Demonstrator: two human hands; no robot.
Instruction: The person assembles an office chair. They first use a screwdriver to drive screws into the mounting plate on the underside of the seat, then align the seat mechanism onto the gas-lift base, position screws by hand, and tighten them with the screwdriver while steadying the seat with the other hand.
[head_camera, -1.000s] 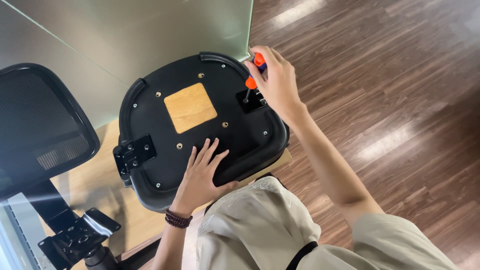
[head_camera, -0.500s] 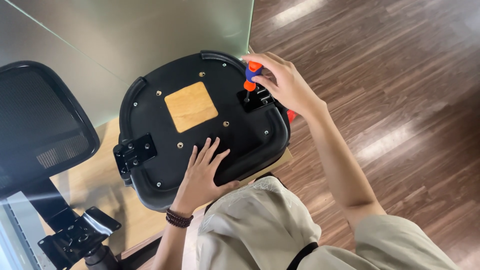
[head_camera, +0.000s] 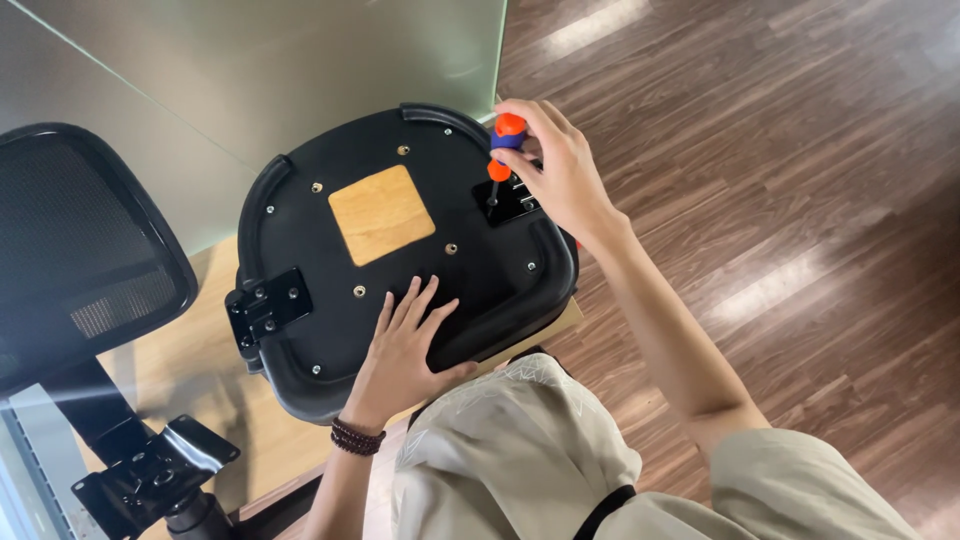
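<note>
An upturned black chair seat (head_camera: 330, 270) lies on a wooden table (head_camera: 180, 370), its underside up with a square wooden patch (head_camera: 380, 213) in the middle. My left hand (head_camera: 405, 345) rests flat on the seat's near edge, fingers spread. My right hand (head_camera: 555, 170) grips a small orange and blue screwdriver (head_camera: 503, 148) upright, tip down on a black metal bracket (head_camera: 508, 198) at the seat's right side. A second bracket (head_camera: 268, 305) sits at the seat's left side.
A black mesh chair back (head_camera: 80, 250) stands at the left, with its metal mounting plate (head_camera: 150, 470) below. A grey-green partition (head_camera: 280, 70) runs behind the table. Dark wood floor (head_camera: 780, 200) fills the right.
My right hand has shifted the screwdriver from the seat's far right corner inward and stood it upright on the right bracket. My left hand has stayed flat on the seat.
</note>
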